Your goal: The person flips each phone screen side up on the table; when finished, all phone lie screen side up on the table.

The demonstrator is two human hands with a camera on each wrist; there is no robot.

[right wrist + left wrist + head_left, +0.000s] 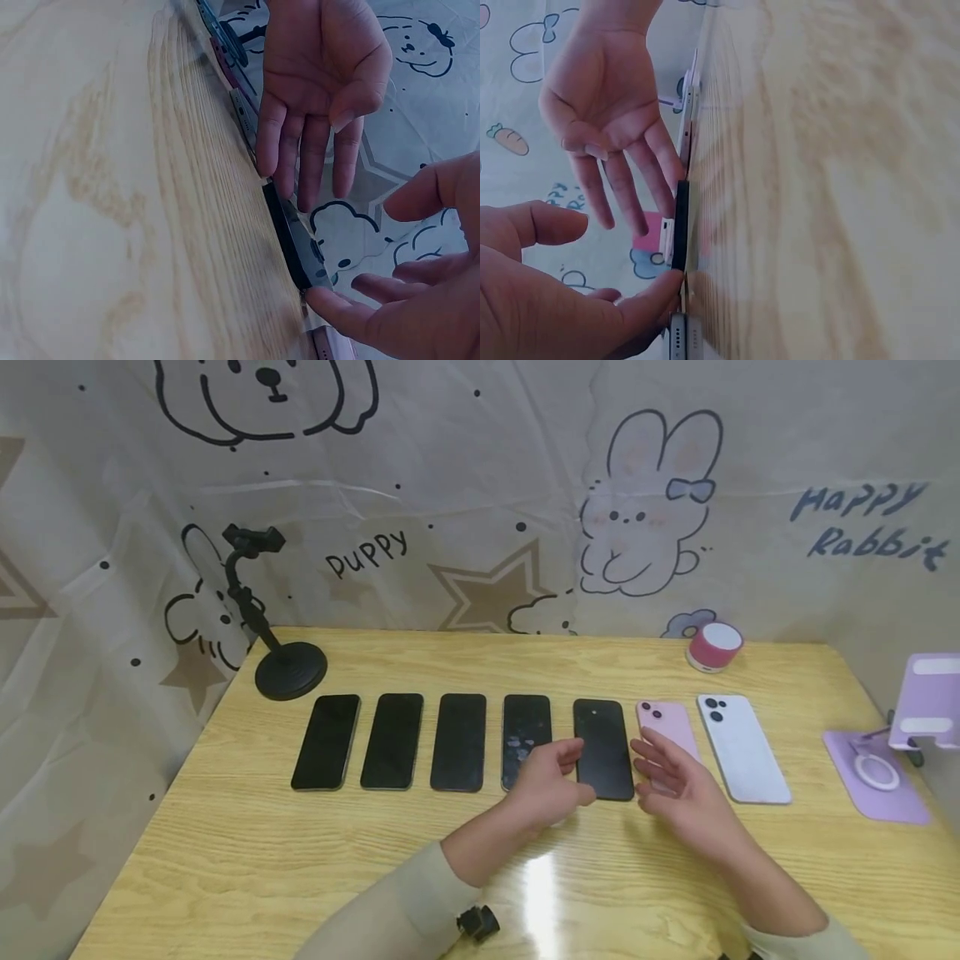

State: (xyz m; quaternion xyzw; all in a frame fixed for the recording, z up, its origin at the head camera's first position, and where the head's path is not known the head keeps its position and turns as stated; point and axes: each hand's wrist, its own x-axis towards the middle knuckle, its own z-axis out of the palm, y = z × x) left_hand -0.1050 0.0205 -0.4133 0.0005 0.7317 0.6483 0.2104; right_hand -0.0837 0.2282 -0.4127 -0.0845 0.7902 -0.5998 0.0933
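Note:
A black phone (603, 752) lies flat between the two hands, fifth from the left in a row of phones. My left hand (546, 781) is at its left side, fingers loosely bent, partly over a dark phone (527, 718) with light marks. At its right side, my right hand (686, 793) partly covers a pink phone (667, 722). In the left wrist view, a finger of the left hand (577, 300) meets one side of the black phone (680, 225). The right wrist view has a fingertip of the right hand (420, 277) at the other side (289, 240).
Three black phones (326, 743) lie at the left of the row, a white phone (744, 750) at its right end. Behind stand a black stand (291, 671) and a pink-and-white round object (715, 647). A purple stand (877, 777) is at the right edge.

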